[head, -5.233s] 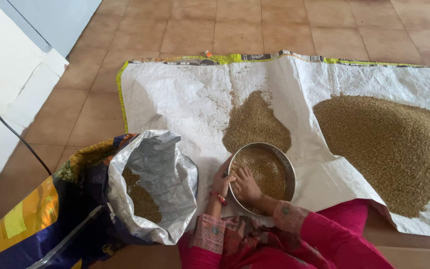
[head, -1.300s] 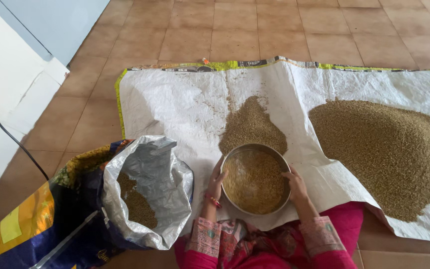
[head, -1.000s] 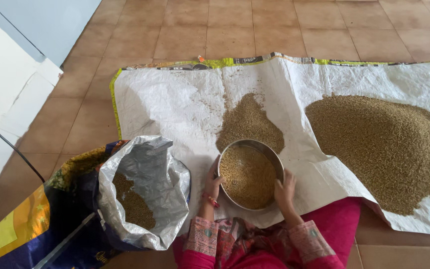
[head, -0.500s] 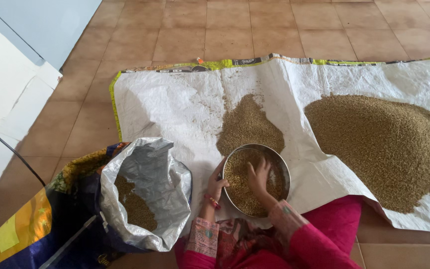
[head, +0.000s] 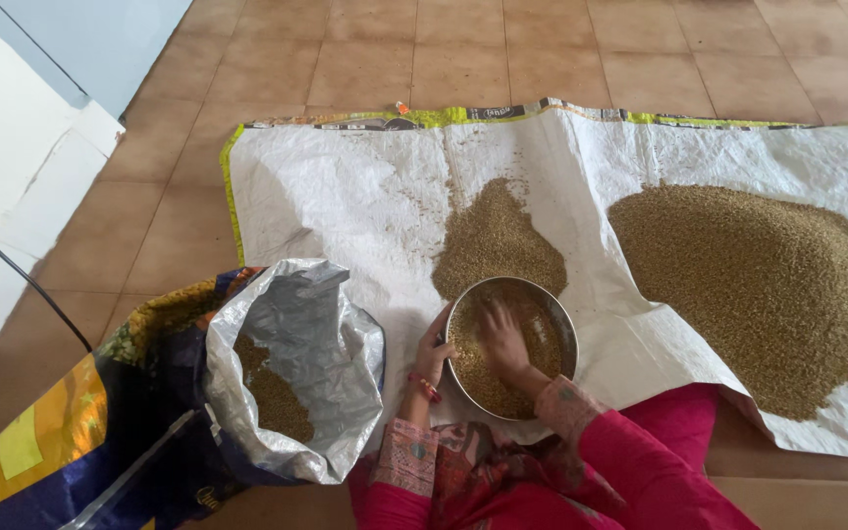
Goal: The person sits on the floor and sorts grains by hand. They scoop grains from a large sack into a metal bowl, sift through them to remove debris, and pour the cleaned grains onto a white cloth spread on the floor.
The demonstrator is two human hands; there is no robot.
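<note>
My left hand grips the round sieve's rim; my right fingers lie spread on the grain inside.

The left hand grips the rim of the round metal sieve; the right hand lies, seemingly flat, in its brown grain.

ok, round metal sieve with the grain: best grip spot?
Probably the raised rim of the sieve, pinched from its right side. That side is free; the left hand holds the left rim, and the right hand rests in the grain.
</note>
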